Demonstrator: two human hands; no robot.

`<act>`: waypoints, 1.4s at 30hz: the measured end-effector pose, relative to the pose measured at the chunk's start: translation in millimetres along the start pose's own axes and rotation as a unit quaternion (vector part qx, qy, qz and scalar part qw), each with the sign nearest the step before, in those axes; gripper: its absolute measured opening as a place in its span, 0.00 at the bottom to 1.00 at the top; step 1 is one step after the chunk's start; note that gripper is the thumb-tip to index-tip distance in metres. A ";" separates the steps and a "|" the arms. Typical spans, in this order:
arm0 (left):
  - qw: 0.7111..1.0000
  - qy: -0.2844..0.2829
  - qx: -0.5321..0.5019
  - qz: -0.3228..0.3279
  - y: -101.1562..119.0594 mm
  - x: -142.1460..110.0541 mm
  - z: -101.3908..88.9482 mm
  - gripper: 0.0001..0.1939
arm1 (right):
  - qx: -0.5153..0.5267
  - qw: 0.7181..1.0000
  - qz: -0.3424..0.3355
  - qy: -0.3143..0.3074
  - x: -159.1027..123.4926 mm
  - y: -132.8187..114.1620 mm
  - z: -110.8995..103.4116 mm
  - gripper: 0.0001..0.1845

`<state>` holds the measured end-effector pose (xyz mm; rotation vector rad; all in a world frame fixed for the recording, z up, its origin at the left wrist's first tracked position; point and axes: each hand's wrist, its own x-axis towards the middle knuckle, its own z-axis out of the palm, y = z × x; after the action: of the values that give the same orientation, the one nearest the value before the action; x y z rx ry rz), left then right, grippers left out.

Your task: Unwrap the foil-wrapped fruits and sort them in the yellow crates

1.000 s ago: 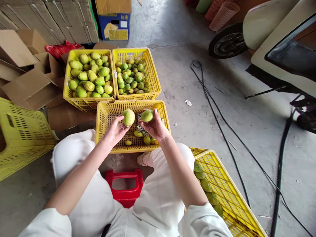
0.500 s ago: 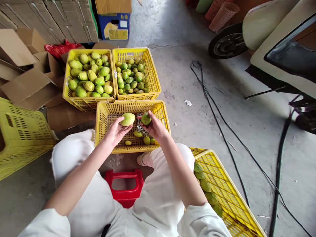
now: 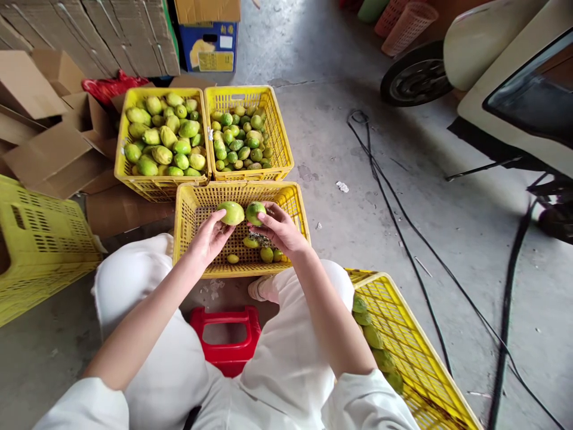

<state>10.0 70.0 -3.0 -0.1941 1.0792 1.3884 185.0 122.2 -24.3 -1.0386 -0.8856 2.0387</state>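
Observation:
My left hand (image 3: pixel 208 240) is closed on a large yellow-green lemon (image 3: pixel 231 213), thumb on top and fingers beneath. In my right hand (image 3: pixel 283 230) is a smaller, greener lemon (image 3: pixel 255 212), gripped between thumb and fingers. The two fruits are side by side with a narrow gap, above the near yellow crate (image 3: pixel 183 224). Down in that crate lie a few loose lemons (image 3: pixel 267 255) and some crumpled shiny material (image 3: pixel 259 240), partly hidden by my right hand.
Beyond stand a left crate (image 3: pixel 119 155) of larger lemons and a right crate (image 3: pixel 284 146) of smaller green ones. Another fruit crate (image 3: pixel 416 340) is by my right knee. A red stool (image 3: pixel 226 352) shows between my legs. Black cables (image 3: pixel 394 206) cross the floor; cardboard (image 3: pixel 49 143) lies left.
My right hand has moved slightly left and turned, bringing its green lemon closer to the one in my left hand. My left hand has barely moved.

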 end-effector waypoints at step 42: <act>0.999 -0.031 -0.030 -0.010 2.1 11.0 -4.6 0.09 | 0.117 0.992 -0.032 0.045 5.1 7.8 -3.7 0.25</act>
<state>4.0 75.0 -12.2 -0.2040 0.9820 1.4009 183.8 123.0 -34.2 -0.9520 -0.6095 1.9706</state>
